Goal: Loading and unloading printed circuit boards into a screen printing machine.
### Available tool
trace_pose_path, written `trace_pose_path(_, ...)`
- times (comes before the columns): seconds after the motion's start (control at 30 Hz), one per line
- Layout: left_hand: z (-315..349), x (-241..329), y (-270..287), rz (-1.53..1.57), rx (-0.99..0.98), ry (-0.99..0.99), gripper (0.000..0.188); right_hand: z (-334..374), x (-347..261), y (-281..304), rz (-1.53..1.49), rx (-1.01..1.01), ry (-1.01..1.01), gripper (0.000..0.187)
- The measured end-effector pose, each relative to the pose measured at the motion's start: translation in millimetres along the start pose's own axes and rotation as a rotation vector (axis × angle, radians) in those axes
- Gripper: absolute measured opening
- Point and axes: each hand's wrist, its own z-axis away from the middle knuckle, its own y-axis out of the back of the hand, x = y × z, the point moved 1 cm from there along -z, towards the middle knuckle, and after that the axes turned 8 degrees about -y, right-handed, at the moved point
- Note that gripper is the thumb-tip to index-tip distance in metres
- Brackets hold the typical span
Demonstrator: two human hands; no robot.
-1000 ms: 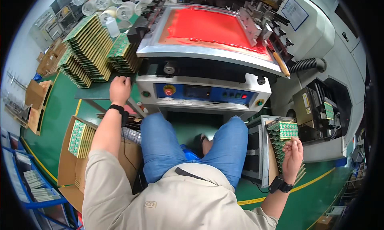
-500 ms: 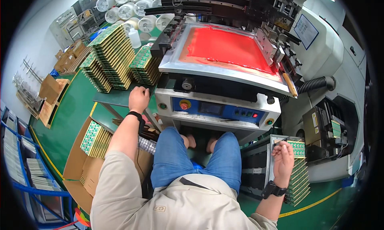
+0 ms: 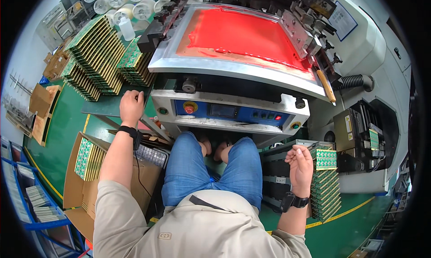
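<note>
My left hand rests by the front edge of the dark side table, below the stacks of green circuit boards. Its fingers are curled in a loose fist, and I see nothing in them. On the other side, my right hand is raised beside another stack of circuit boards, a little apart from it. Its fingers are half bent and loose, with nothing visible between them. Between my hands stands a screen printing machine; its framed screen carries a spread of red ink.
Tall board stacks and a white squeeze bottle stand at the far left. A cardboard box holds boards beside my left arm. A wooden-handled spatula lies at the screen's right edge. A red knob sits on the control panel.
The view has shifted, so the machine and board stacks sit higher and further left. My right hand's fingers have loosened slightly. My left hand stays by the table edge.
</note>
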Motion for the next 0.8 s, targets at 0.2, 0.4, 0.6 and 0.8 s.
trace_pose_path(0.2, 0.0, 4.3, 1.3, 0.001, -0.029, 0.007, 0.026, -14.3, 10.5, -14.3, 0.011, -0.026, -0.035, 0.018)
trace_pose_path(0.4, 0.8, 1.6, -1.2, 0.002, -0.024, -0.006, 0.026, -15.2, 14.1, -20.4, 0.059, -0.052, -0.009, 0.018)
trace_pose_path(0.6, 0.5, 0.7, -1.6, -0.011, -0.016, -0.016, 0.027, -0.3, 22.1, -4.8, 0.053, -0.014, -0.03, 0.017)
trace_pose_path(0.8, 3.2, 2.5, 4.1, -0.027, -0.035, 0.003, 0.027, 7.7, 29.7, -0.2, 0.057, 0.012, -0.095, 0.017)
